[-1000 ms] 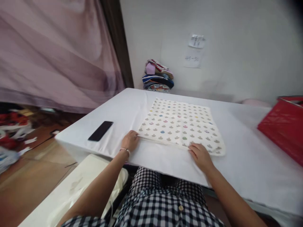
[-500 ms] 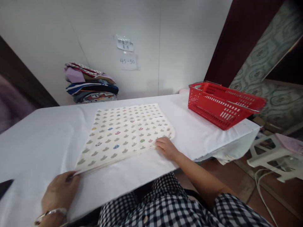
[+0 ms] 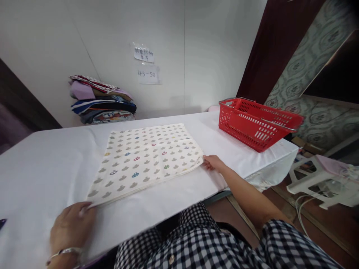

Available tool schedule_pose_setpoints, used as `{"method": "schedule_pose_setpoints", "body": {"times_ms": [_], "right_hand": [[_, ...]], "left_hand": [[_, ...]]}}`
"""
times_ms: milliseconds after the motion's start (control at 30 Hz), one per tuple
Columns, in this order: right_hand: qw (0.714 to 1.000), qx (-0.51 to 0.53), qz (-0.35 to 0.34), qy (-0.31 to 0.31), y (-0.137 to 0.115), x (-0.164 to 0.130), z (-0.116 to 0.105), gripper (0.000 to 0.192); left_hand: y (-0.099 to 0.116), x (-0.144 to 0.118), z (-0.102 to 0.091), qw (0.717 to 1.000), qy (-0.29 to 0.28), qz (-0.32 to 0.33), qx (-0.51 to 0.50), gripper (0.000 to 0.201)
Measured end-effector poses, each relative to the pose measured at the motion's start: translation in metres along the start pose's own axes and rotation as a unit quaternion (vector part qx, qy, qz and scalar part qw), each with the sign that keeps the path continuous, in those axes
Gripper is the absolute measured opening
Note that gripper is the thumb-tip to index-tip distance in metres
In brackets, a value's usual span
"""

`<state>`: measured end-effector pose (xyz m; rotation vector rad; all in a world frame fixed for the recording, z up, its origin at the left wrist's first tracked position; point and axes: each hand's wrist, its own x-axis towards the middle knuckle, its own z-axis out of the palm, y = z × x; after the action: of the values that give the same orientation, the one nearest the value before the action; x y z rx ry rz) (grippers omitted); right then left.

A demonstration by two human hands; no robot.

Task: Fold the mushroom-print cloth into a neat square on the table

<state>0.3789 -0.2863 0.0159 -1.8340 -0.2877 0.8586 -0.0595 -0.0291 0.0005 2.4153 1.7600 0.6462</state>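
A cream folded cloth [image 3: 148, 157] printed with grey mushroom-like shapes and a few coloured ones lies flat on the white-covered table [image 3: 61, 160]. Its layers show along the near edge. My left hand [image 3: 73, 224], wearing a silver bracelet, pinches the near left corner between thumb and fingers. At the near right corner, my right hand [image 3: 213, 163] has its fingertips closed on the cloth's edge. The kind of cloth item cannot be made out.
A red plastic basket [image 3: 252, 123] with metal handles stands at the table's right end. Behind the table, a stack of folded fabrics [image 3: 103, 102] rests against the wall under paper signs [image 3: 148, 74]. A white stool [image 3: 322, 179] stands on the floor at right.
My right hand has moved right along the near edge to the cloth's right corner, which it now grips. My left hand keeps its hold on the left corner. The view has shifted slightly.
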Motion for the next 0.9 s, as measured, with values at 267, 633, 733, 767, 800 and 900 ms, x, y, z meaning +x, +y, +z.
{"method": "schedule_pose_setpoints", "body": {"times_ms": [267, 633, 733, 767, 800, 900], "right_hand": [[0.997, 0.055, 0.005, -0.048, -0.016, 0.001, 0.009, 0.020], [0.987, 0.145, -0.073, -0.014, 0.002, 0.001, 0.028, 0.020], [0.986, 0.137, -0.089, 0.025, 0.008, 0.006, 0.037, 0.015], [0.986, 0.135, -0.094, 0.030, 0.009, 0.007, 0.039, 0.015], [0.985, 0.134, -0.101, 0.033, 0.009, 0.008, 0.041, 0.016], [0.983, 0.131, -0.127, 0.035, 0.009, 0.007, 0.048, 0.021]], "left_hand": [[0.206, -0.052, 0.034, 0.904, -0.061, 0.373, -0.200, 0.030], [0.341, -0.034, 0.088, 0.890, -0.294, 0.200, -0.285, 0.024], [0.331, -0.021, 0.096, 0.886, -0.301, 0.168, -0.310, 0.021], [0.328, -0.019, 0.098, 0.882, -0.306, 0.162, -0.321, 0.021], [0.326, -0.017, 0.099, 0.877, -0.310, 0.157, -0.333, 0.020], [0.322, -0.016, 0.103, 0.861, -0.323, 0.140, -0.367, 0.018]]}}
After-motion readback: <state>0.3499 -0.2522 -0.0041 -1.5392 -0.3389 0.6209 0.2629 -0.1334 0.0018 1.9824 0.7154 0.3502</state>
